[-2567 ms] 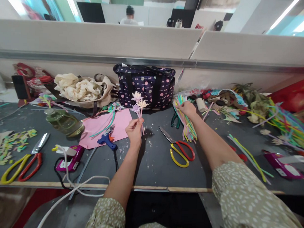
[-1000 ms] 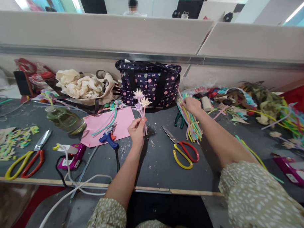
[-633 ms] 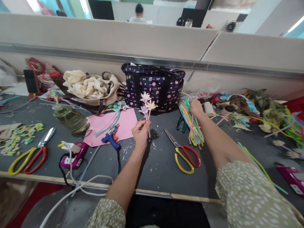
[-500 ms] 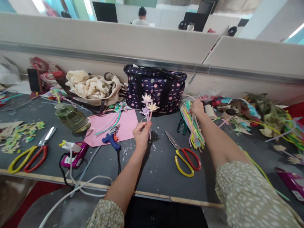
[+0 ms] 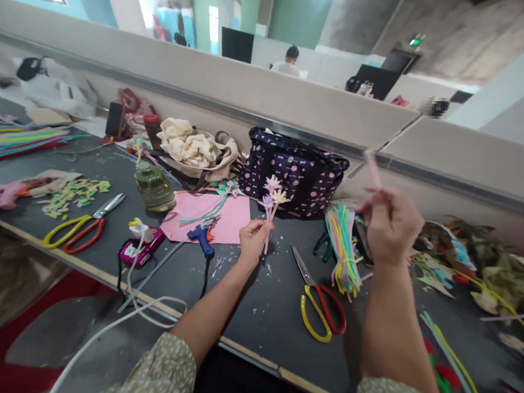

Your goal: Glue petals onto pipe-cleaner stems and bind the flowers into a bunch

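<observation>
Pinched in my left hand (image 5: 253, 240) are the stems of a small bunch of fuzzy flowers (image 5: 273, 194), white, cream and lilac, held upright over the table. My right hand (image 5: 390, 224) is raised above the right side, fingers closed around a pink fuzzy stem (image 5: 372, 169) blurred by motion. Beneath and left of it lies a tied bundle of pastel stems (image 5: 345, 251). Scissors with red and yellow handles (image 5: 322, 307) lie between my forearms. Dark green pliers (image 5: 324, 244) touch the bundle's left side.
A blue glue gun (image 5: 201, 238) lies by a pink sheet (image 5: 235, 218). Behind stands a dark patterned bag (image 5: 289, 169). Further left are a glass bottle (image 5: 154, 187), a second pair of scissors (image 5: 84, 223) and a white cable (image 5: 111, 323). A person sits in the background.
My right hand has lifted off the bundle, bringing up a pink stem. The view has turned, shifting the table's objects. My left hand still holds the flowers.
</observation>
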Demonstrator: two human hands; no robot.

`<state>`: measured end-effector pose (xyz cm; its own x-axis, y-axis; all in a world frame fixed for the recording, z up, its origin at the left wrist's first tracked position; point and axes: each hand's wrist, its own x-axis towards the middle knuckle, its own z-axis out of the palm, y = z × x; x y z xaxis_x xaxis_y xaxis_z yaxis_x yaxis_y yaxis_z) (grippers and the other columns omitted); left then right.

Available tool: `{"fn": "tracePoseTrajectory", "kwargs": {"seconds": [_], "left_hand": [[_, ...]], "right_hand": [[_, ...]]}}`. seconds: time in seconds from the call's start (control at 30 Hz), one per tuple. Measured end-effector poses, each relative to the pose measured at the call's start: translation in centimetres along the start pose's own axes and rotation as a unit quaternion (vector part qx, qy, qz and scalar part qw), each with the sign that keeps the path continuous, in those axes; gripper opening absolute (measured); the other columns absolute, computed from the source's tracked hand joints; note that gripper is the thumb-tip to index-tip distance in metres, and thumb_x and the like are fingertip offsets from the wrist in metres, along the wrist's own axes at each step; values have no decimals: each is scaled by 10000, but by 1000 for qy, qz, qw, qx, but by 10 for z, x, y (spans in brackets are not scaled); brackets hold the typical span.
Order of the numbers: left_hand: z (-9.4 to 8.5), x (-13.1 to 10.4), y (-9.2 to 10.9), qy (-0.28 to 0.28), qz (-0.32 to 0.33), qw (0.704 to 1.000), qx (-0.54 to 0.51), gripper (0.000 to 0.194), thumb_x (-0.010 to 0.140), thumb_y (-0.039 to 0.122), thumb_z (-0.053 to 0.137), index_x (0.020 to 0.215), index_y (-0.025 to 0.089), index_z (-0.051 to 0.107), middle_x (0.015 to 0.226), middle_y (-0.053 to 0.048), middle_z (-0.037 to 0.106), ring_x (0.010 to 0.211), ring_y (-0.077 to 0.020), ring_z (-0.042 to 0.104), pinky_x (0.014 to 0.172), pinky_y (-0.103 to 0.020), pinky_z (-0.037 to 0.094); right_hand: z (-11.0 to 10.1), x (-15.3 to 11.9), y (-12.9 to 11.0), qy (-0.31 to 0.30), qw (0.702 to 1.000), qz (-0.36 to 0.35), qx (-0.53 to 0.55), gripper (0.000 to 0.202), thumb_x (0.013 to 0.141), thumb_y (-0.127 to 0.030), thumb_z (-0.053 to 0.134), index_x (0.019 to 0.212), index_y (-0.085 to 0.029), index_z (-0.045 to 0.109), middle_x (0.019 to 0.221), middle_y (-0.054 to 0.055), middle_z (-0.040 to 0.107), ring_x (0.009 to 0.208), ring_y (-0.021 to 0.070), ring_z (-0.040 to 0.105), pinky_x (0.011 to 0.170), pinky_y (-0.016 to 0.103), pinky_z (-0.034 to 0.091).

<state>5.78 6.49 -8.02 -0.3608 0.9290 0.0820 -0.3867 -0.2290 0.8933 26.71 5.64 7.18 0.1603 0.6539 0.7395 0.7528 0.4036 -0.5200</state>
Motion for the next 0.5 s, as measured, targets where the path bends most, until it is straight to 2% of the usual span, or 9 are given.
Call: {"fn": "tracePoseTrajectory", "kwargs": {"seconds": [0.1,0.17,0.23,0.37,0.5], "left_hand": [[1,-2,3,-52,-53,996,-51,208,652,364,792,726,176,744,718,-56,710,682,-156,648,575,-250,464],[2,-3,4,-61,-61,994,-72,192,636,341,807,720,180,741,710,-49,715,680,-152,653,621,-261,476],[2,-4,6,-72,-54,993,-81,174,634,323,811,708,182,741,720,-47,723,708,-156,663,689,-279,488],[2,-5,6,-85,-37,993,-76,155,644,307,809,703,178,747,746,-44,735,741,-151,670,780,-289,489],[2,-6,3,-102,-49,992,-54,193,637,327,815,736,172,757,756,-47,738,738,-154,674,797,-297,494]], "right_hand": [[-14,-41,-18,-135,977,-104,-127,267,929,-360,403,1027,-356,651,894,53,711,839,225,665,732,357,484],[-12,-62,-13,-218,952,-113,-181,306,930,-319,381,1060,-381,651,961,52,716,951,234,663,781,357,478],[-5,-78,-1,-251,938,-114,-211,343,944,-285,342,1100,-350,641,985,58,715,947,237,661,746,353,471],[10,-99,19,-272,923,-123,-243,334,943,-236,360,1102,-281,649,955,83,709,895,237,647,682,332,437],[17,-109,27,-223,935,-144,-237,259,928,-200,432,1036,-208,667,868,67,692,832,216,626,669,306,400]]}}
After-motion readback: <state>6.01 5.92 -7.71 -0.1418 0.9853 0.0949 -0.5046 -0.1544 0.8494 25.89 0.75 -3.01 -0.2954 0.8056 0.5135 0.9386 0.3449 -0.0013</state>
